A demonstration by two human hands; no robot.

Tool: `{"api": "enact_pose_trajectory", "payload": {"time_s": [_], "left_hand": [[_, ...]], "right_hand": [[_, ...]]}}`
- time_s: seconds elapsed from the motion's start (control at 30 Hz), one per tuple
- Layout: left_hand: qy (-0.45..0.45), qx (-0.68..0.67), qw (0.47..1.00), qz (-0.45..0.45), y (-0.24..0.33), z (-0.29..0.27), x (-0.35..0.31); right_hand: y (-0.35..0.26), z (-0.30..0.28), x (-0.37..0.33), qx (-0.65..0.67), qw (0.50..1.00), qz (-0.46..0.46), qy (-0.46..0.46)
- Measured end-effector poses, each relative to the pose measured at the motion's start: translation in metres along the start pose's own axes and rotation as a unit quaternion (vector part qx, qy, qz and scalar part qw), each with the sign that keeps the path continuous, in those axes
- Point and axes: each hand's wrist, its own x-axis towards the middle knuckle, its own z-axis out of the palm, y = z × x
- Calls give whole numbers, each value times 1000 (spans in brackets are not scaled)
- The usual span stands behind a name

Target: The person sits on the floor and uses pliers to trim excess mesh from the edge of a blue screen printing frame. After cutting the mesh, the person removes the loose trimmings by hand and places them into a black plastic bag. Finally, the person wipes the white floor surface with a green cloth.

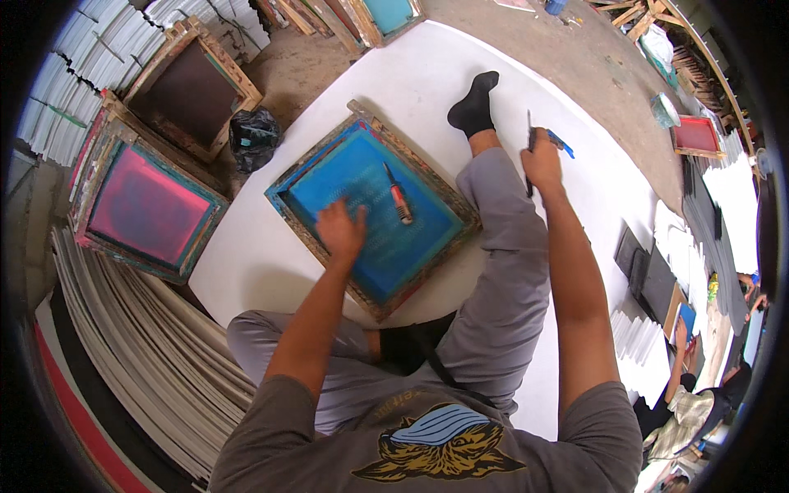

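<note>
A wooden screen-printing frame [293,222] with blue mesh lies on the white sheet in front of my crossed leg. My left hand [340,230] is low over the mesh, slightly blurred, its thumb out and fingers spread with nothing in them. To its right, a screwdriver [398,195] with a red and black handle rests on the mesh. Out to the right, beyond my raised knee, my right hand [542,164] is closed around a long, thin dark tool [530,123]. A blue part sticks out on that tool's right side; its kind I cannot make out.
Other printing frames lean at the left, one with pink mesh [152,205], near a black plastic bag [256,138]. Stacked grey sheets [156,345] curve along the lower left. My socked foot [474,105] stretches across the white sheet [394,70]. Other people [699,411] work at far right.
</note>
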Motion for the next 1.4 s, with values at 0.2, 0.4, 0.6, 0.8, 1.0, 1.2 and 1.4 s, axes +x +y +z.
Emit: {"api": "enact_pose_trajectory", "payload": {"time_s": [0.2,0.4,0.6,0.8,1.0,1.2,1.4], "left_hand": [[-133,-141,977,-85,83,43,2],[-138,-193,963,-129,79,68,0],[-166,-446,873,-109,157,15,5],[-211,-504,836,52,273,-8,8],[-259,-394,857,209,357,-6,-24],[-270,-144,900,310,373,0,-62],[-255,-128,896,340,386,-1,-64]], "right_hand": [[88,25,-20,4,991,89,-97],[150,78,-57,14,982,88,-167],[151,73,-66,12,986,98,-134],[62,12,-52,356,932,37,-59],[84,-2,-61,392,916,77,-33],[145,23,-93,93,984,128,-85],[168,37,-108,40,975,168,-137]]}}
